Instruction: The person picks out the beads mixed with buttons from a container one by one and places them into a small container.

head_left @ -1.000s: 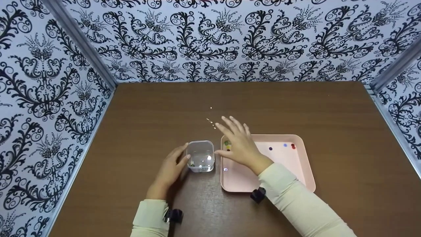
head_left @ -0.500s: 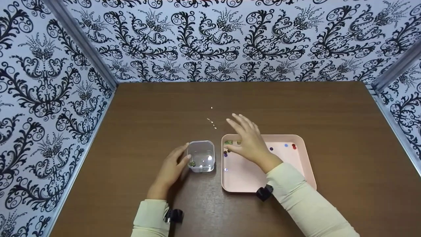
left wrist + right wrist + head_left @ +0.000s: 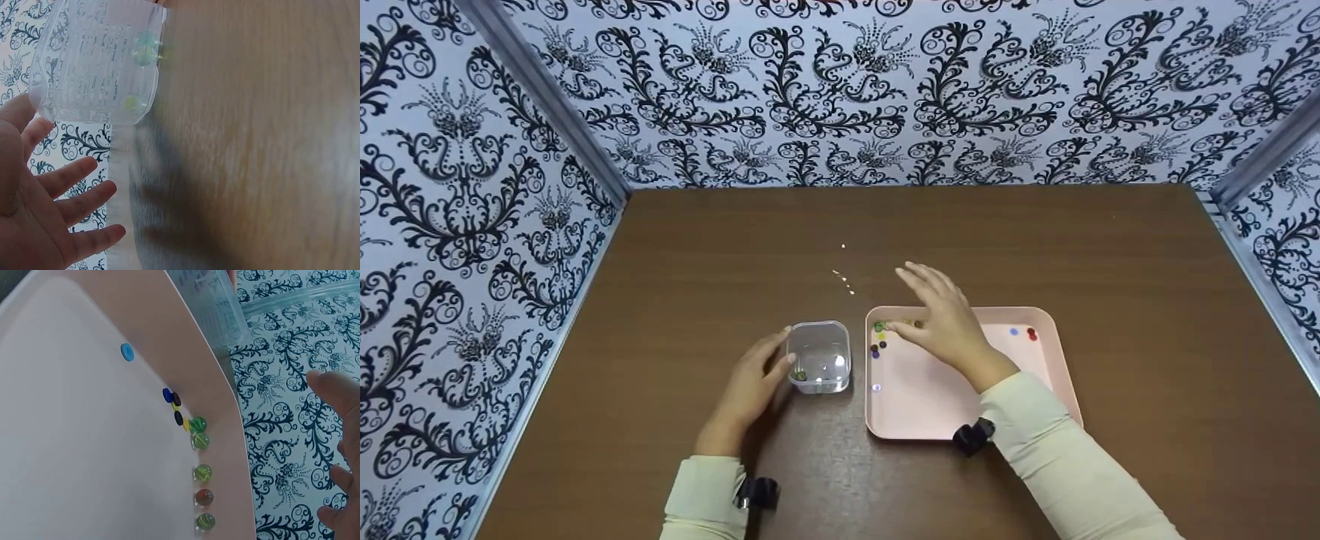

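A clear square plastic container (image 3: 819, 352) stands on the table. My left hand (image 3: 748, 382) rests its fingertips and thumb on the container's left side. In the left wrist view, the other fingers (image 3: 84, 202) spread out below it. Greenish marbles (image 3: 144, 53) show through the container's wall. Over the pink tray (image 3: 915, 409), my right hand (image 3: 952, 330) hovers with fingers extended, and nothing shows in its grasp. Along one wall of the tray lie several glass marbles (image 3: 202, 473), with small buttons (image 3: 179, 418) beside them.
A light blue button (image 3: 127, 352) lies apart from the others near the tray's wall. Red pieces (image 3: 1032, 334) sit at the tray's far right corner. Small pale flecks (image 3: 844, 280) mark the wooden table (image 3: 720, 255) behind the container. Patterned panels (image 3: 840, 90) enclose the table.
My right hand has moved right, from beside the container to over the tray, uncovering marbles and buttons at the tray's left. My left hand has stayed at the container.
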`<control>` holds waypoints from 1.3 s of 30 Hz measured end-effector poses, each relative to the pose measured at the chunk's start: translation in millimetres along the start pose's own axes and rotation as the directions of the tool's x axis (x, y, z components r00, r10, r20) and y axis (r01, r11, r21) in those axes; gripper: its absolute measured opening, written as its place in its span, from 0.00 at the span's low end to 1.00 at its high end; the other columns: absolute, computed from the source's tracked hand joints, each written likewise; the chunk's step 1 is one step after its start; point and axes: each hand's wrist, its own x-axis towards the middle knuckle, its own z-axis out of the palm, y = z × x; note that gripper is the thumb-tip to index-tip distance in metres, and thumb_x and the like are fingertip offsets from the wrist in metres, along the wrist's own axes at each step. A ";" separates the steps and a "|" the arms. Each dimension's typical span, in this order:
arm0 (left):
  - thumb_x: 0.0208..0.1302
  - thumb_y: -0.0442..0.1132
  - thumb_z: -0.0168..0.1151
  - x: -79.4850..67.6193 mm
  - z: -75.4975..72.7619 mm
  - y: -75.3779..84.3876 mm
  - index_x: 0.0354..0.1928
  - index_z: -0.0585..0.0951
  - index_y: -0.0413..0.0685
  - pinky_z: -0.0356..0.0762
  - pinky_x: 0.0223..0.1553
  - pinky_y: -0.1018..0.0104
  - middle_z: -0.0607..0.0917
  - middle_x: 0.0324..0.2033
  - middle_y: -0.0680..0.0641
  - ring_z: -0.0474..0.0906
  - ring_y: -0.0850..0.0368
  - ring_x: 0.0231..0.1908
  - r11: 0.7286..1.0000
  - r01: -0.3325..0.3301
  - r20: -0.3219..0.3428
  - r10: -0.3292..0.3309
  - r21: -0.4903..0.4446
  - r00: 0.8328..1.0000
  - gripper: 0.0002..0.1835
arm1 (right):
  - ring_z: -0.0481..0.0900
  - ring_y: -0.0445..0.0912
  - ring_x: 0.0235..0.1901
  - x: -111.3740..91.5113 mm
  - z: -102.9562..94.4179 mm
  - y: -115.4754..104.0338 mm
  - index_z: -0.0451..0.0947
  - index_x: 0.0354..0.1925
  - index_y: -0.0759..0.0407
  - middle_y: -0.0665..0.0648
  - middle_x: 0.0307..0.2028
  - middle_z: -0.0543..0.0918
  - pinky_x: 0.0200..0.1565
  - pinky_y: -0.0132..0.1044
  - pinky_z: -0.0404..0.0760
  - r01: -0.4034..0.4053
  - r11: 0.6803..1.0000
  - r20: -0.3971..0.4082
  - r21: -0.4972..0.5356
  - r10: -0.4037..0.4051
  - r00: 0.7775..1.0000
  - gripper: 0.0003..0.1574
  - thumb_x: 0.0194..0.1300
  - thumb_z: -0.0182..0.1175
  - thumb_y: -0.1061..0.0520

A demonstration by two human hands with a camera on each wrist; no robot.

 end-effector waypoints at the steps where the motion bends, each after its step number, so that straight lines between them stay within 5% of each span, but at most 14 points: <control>1: 0.70 0.44 0.57 0.0 0.0 -0.2 0.67 0.71 0.46 0.58 0.67 0.44 0.73 0.63 0.38 0.65 0.40 0.66 1.000 -0.002 0.000 0.002 0.000 1.000 0.25 | 0.61 0.59 0.68 -0.2 -0.2 0.8 0.67 0.67 0.57 0.60 0.67 0.68 0.66 0.60 0.58 0.002 1.000 -0.003 0.004 -0.002 1.000 0.47 0.52 0.73 0.49; 39: 0.69 0.44 0.58 0.0 1.0 -0.1 0.67 0.71 0.47 0.57 0.68 0.44 0.72 0.65 0.39 0.63 0.40 0.67 1.000 0.025 0.004 -0.025 -0.018 1.000 0.26 | 0.69 0.56 0.63 -14.9 -11.1 26.5 0.72 0.63 0.59 0.60 0.59 0.77 0.63 0.52 0.69 -0.151 0.969 -0.041 0.194 0.162 0.986 0.39 0.54 0.72 0.59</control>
